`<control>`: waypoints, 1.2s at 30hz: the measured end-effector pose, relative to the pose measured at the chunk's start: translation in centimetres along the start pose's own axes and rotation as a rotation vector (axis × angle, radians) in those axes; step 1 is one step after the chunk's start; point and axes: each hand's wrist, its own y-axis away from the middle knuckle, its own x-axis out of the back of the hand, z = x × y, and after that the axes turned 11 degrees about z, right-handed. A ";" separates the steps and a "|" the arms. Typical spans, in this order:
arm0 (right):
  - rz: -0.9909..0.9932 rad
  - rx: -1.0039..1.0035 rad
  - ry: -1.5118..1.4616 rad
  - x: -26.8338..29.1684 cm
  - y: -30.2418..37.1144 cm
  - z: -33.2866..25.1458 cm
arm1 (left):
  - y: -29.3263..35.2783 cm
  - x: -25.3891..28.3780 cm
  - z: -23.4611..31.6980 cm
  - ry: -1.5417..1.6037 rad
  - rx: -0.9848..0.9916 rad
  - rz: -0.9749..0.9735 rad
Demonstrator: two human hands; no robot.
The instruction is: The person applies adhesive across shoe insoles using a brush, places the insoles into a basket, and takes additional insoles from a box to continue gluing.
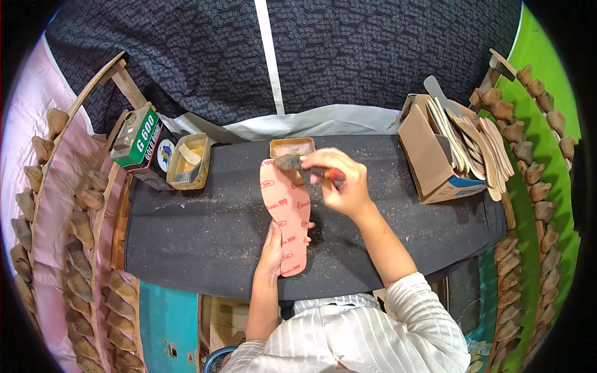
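Note:
A long pink insole (pixel 290 208), printed all over in red, is held above the dark table. My left hand (pixel 271 252) is closed around its narrower middle, thumb on top and fingertips showing past the right edge. In my right hand (pixel 345 186) is a tool with a red and black handle. The tool's grey head (pixel 288 163) lies at the insole's far end; whether it is a brush or a scraper I cannot make out. Just beyond that end sits a small rectangular tray (pixel 292 143) with a tan rim.
At the far left stand a green and black metal can (pixel 137 146) and a yellowish tub (pixel 200 180) with a pale piece inside. A cardboard box (pixel 426 152) of insole-shaped pieces is at the far right. Racks of wooden shoe lasts (pixel 78 280) flank the table (pixel 205 242), which carries scattered crumbs.

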 end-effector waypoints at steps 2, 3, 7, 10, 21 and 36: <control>0.021 -0.004 0.071 -0.7 -0.6 0.9 | 0.4 0.4 -0.2 -0.012 0.010 0.024; 0.051 -0.028 0.080 -1.2 -0.5 1.8 | 0.5 1.0 -0.5 -0.019 0.001 0.013; 0.044 -0.201 0.149 -1.8 -0.3 4.3 | 0.9 2.0 0.0 0.043 -0.002 0.059; 0.007 -0.246 0.150 -3.0 0.4 8.0 | 1.0 3.2 0.4 0.154 -0.022 0.096; -0.209 -0.152 0.114 -5.1 3.2 16.6 | 1.1 4.2 0.6 0.253 -0.061 0.097; -0.052 -0.325 0.177 -0.8 5.6 12.5 | -0.2 3.0 -0.3 0.317 -0.011 0.031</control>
